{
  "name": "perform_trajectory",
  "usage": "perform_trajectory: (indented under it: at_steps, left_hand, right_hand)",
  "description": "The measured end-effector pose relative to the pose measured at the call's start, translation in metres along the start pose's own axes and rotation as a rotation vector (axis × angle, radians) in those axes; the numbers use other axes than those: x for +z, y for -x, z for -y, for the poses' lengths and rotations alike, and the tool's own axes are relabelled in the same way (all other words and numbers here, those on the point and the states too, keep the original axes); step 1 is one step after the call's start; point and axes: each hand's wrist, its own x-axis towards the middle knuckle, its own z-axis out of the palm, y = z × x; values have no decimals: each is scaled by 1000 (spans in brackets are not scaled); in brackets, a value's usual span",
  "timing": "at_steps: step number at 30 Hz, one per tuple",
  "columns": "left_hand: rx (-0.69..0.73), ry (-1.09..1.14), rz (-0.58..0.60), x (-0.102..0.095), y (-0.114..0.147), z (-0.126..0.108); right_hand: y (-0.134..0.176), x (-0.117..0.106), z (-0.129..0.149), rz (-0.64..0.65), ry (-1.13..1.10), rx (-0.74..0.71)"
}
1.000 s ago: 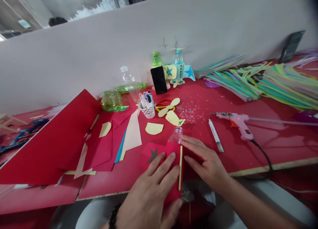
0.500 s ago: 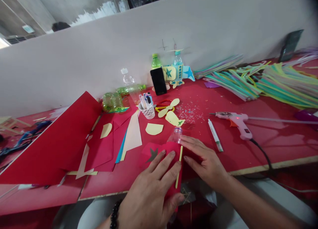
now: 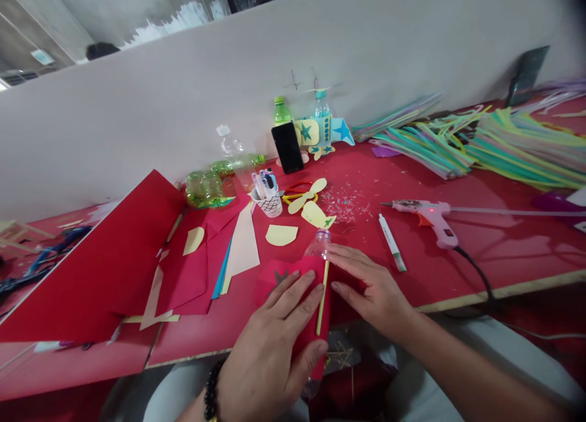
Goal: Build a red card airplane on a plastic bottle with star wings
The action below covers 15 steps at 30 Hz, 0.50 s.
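A clear plastic bottle (image 3: 320,242) wrapped in red paper (image 3: 323,324) lies at the table's front edge, neck pointing away from me. A thin yellow strip (image 3: 322,300) runs lengthwise along the wrap. My left hand (image 3: 286,324) lies over the left side of the bottle, fingers extended across the paper and thumb lower down, gripping it. Against the right side, near the bottle's shoulder, my right hand (image 3: 366,284) steadies it with its fingertips and thumb. A red paper shape with a dark star (image 3: 281,277) sticks out to the left, partly under my left fingers.
A pink glue gun (image 3: 428,214) with a lit red light and a white marker (image 3: 392,243) lie to the right. Ahead are a pen cup (image 3: 269,203), a phone (image 3: 287,147) and cut yellow paper (image 3: 281,235). Coloured sheets (image 3: 242,245) and a red board (image 3: 110,269) occupy the left.
The view has shifted slightly. Both hands and the bottle sit a little further left in the picture, and the yellow strip has turned slightly with the bottle. Both hands stay on it.
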Motion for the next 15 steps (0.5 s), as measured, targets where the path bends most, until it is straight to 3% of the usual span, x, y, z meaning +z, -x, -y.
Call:
perform_trajectory:
  at_steps: [3,6,9,12,15]
  left_hand:
    - [-8,14,-11,1,1,2]
    - [-14,51,-29,1,2,5]
    - [-25,97,-45,3,5,8]
    - [-35,143,-59,4,7,9]
    - [-40,173,-77,6,7,10]
  right_hand:
    - [-1,-12,1,-55,65,-30]
    - [-3,-47,-10,-199,266,-24]
    - [-2,-96,-37,-376,656,209]
    - [0,-134,-69,-187,924,668]
    - [0,-147,-90,-6,920,914]
